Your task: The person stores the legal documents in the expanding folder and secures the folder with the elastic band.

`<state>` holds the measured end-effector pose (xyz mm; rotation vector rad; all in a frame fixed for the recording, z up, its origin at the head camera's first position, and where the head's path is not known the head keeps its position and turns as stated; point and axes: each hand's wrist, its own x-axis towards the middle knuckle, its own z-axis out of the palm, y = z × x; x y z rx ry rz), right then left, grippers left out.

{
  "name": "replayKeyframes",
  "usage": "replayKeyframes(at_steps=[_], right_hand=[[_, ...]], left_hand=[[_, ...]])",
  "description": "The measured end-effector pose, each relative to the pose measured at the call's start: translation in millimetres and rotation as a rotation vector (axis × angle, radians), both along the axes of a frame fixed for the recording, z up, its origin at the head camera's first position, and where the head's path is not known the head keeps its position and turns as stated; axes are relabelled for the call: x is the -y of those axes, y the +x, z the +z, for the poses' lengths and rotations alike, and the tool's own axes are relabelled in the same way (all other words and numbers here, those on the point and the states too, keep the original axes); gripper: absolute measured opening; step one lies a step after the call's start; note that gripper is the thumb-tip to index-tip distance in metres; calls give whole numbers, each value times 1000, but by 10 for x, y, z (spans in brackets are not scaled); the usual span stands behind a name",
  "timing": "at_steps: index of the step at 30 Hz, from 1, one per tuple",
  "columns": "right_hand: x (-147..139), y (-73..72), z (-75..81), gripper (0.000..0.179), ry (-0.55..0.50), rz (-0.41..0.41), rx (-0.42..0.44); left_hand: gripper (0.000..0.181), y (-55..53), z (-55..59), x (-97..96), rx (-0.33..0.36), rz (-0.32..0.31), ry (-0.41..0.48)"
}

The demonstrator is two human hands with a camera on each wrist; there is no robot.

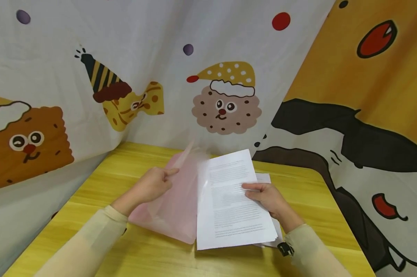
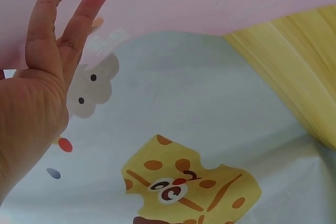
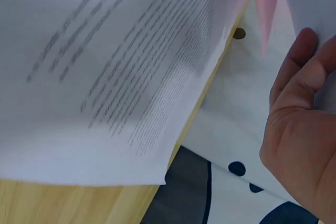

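Note:
A translucent pink plastic folder [image 1: 173, 204] stands spread open on the left, its flap raised. My left hand [image 1: 154, 184] holds that flap, index finger stretched along it; in the left wrist view, fingers of the left hand [image 2: 50, 51] lie against the pink plastic, and part of the grip is hidden. Several printed sheets [image 1: 229, 207] stand tilted beside the folder's fold, their left side behind clear plastic. With thumb and fingers my right hand [image 1: 268, 198] pinches the sheets' right edge. Another printed sheet [image 3: 105, 77] lies lower down on the table.
The yellow wood-grain table [image 1: 308, 215] reaches out past the papers on both sides. Behind it hangs a cloth [image 1: 153, 34] printed with cartoon biscuits, meeting the table's back edge. A small black item [image 1: 285, 249] sits at the right sleeve's cuff.

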<state>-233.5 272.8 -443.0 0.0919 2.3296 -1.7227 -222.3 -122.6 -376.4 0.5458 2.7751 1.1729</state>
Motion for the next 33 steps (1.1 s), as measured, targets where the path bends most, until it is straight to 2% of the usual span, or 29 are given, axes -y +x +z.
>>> replayKeyframes(at_steps=[5, 11, 14, 19, 21, 26, 28, 33], right_hand=[[21, -28, -11, 41, 29, -14, -2], [38, -55, -91, 40, 60, -72, -18], [70, -51, -124, 38, 54, -62, -36], [50, -56, -103, 36, 117, -42, -80], [14, -63, -88, 36, 148, -61, -86], [-56, -63, -75, 39, 127, -83, -32], [-60, -49, -70, 40, 116, -84, -18], [5, -11, -31, 40, 141, -102, -44]], left_hand=[[48, -10, -1, -22, -9, 0, -1], [48, 6, 18, -28, -10, -3, -3], [47, 13, 36, -22, 0, 2, 7], [28, -6, 72, 0, -4, 19, 6], [29, -19, 80, 11, -14, 23, 10], [48, -36, 85, 28, -24, 27, 22], [49, -39, 81, 26, -27, 29, 18], [49, -41, 68, 2, -40, 34, 4]])
